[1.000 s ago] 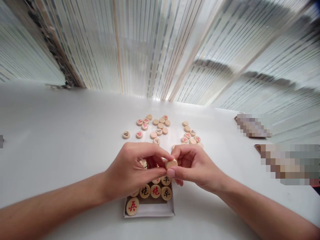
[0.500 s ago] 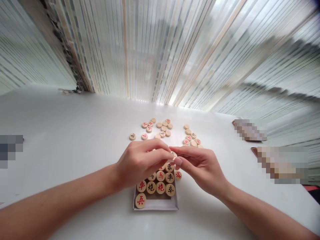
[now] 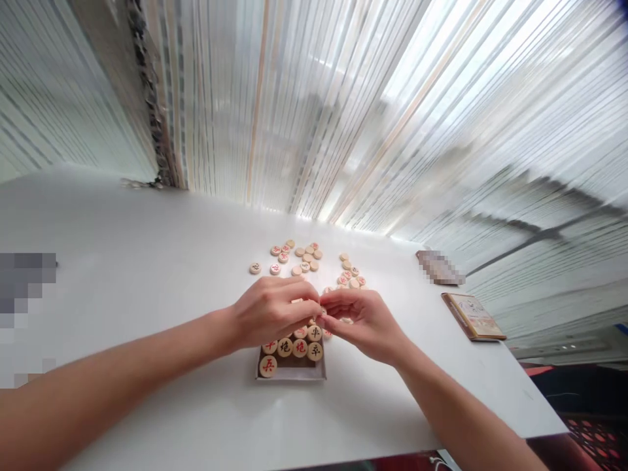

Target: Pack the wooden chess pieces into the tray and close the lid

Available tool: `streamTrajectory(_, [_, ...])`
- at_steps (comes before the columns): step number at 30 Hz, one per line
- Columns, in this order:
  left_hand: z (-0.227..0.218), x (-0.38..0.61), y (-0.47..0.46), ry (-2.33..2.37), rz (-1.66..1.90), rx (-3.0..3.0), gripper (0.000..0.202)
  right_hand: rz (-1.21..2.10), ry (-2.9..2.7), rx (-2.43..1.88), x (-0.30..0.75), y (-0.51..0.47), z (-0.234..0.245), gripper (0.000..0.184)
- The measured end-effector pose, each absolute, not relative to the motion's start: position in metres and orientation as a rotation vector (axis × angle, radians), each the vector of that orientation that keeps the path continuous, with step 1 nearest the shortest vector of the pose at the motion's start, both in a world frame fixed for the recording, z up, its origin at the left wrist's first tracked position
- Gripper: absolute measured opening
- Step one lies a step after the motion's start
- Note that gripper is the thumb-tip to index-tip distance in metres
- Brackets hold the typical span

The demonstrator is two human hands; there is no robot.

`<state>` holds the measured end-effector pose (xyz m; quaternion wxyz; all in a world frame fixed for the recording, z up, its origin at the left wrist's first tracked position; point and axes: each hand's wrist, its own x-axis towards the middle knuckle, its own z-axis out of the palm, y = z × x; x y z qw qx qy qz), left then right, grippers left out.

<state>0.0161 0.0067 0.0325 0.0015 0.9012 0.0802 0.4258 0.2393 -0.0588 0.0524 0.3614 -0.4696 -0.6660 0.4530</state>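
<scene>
A small open box [image 3: 294,375] in front of me holds rows of round wooden Chinese chess pieces with red and black characters. A red-marked piece [image 3: 268,366] sits alone in its nearest row, at the left. Over the box's far right part, my left hand [image 3: 279,309] and my right hand [image 3: 360,322] meet at the fingertips. Both are closed around a Chinese chess piece [image 3: 323,311], mostly hidden by the fingers. My left hand covers the far left of the box, and its thumb is out of sight.
Loose chess pieces lie beyond my hands in a left group [image 3: 283,257], a middle group [image 3: 307,258] and a right group [image 3: 354,283], some face down. A boxed or book-like item [image 3: 473,316] lies at the right table edge. A string curtain [image 3: 294,111] hangs behind the white table [image 3: 147,261].
The view has shifted, showing more of the table's near edge and right side. My hands stay together over the box, and the piece between my fingertips is less visible.
</scene>
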Motion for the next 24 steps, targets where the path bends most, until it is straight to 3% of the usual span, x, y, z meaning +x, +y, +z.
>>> streamTrajectory(2, [0.037, 0.017, 0.003, 0.233, 1.304, 2.733, 0.009, 1.178, -1.717, -1.201, 0.237, -0.065, 0.053, 0.030])
streamTrajectory(7, [0.050, 0.004, -0.007, 0.187, 1.125, 2.554, 0.032, 1.127, -1.739, -1.164, 0.227, -0.083, 0.048, 0.023])
streamTrajectory(10, [0.047, -0.013, -0.008, 0.272, 1.121, 2.504, 0.027, 1.031, -1.854, -1.152, 0.219, -0.089, 0.043, 0.021])
streamTrajectory(17, [0.020, -0.040, -0.005, 0.609, 1.471, 2.322, 0.017, 0.626, -2.181, -1.124, 0.209, -0.099, 0.033, 0.013])
streamTrajectory(24, [0.011, -0.038, -0.017, 0.487, 1.362, 2.299, 0.020, 0.612, -2.245, -1.069, 0.209, -0.103, 0.030, 0.014])
